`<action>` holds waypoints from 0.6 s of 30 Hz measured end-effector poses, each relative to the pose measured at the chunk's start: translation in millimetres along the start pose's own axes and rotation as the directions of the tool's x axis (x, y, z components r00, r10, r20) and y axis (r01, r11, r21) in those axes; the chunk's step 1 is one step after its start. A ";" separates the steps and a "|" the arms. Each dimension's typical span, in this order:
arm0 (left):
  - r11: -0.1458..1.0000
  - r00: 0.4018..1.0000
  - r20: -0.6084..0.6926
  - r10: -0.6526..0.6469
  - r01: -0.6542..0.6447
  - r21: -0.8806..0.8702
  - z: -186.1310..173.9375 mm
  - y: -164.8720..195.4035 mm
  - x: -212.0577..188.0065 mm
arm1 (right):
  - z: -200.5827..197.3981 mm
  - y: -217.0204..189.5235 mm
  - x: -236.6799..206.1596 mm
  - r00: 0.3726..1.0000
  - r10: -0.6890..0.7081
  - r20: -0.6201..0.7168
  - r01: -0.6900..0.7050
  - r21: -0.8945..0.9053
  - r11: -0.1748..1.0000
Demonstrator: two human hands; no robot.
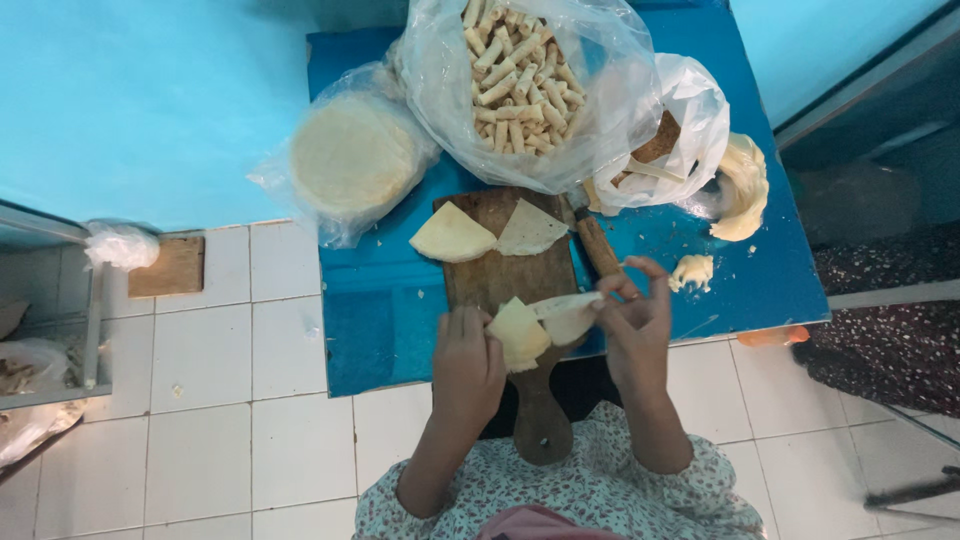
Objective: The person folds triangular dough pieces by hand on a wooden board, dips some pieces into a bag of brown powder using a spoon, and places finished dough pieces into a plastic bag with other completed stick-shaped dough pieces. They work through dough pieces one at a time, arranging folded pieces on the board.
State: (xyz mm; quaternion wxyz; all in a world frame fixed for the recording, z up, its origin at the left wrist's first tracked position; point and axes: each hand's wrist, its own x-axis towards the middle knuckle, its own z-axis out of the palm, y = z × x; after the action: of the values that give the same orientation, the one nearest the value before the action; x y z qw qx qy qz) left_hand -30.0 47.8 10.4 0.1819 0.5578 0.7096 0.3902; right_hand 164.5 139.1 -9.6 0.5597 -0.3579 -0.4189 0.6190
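My left hand [466, 362] holds a pale folded pastry sheet [519, 334] over the near part of a dark wooden cutting board [505, 285]. My right hand [632, 328] pinches the other end of the sheet, a thin flap [568, 312] stretched between both hands. Two more wedge-shaped sheets lie on the far end of the board, one thick yellow stack [452, 235] and one thinner piece [529, 229]. A knife with a brown handle [597, 245] rests along the board's right edge.
The board sits on a small blue table [380, 320]. Behind it are a clear bag of several rolled pastries [517, 75], a bagged stack of round sheets [352, 157], a white bag with brown filling [672, 130], and dough lumps [745, 190]. White tiled floor lies to the left.
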 end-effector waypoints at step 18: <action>0.327 0.950 0.302 -0.078 0.310 -0.892 26.5 -15.3 41.2 | 19.9 -17.3 16.4 0.937 -0.066 0.342 0.156 -0.241 0.958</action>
State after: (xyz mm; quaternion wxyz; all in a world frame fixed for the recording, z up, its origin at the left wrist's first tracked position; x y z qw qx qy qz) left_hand -34.4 94.5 -10.5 0.5831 0.3024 0.4004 0.6389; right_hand 151.2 153.4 14.5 0.4628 -0.2960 -0.6054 0.5759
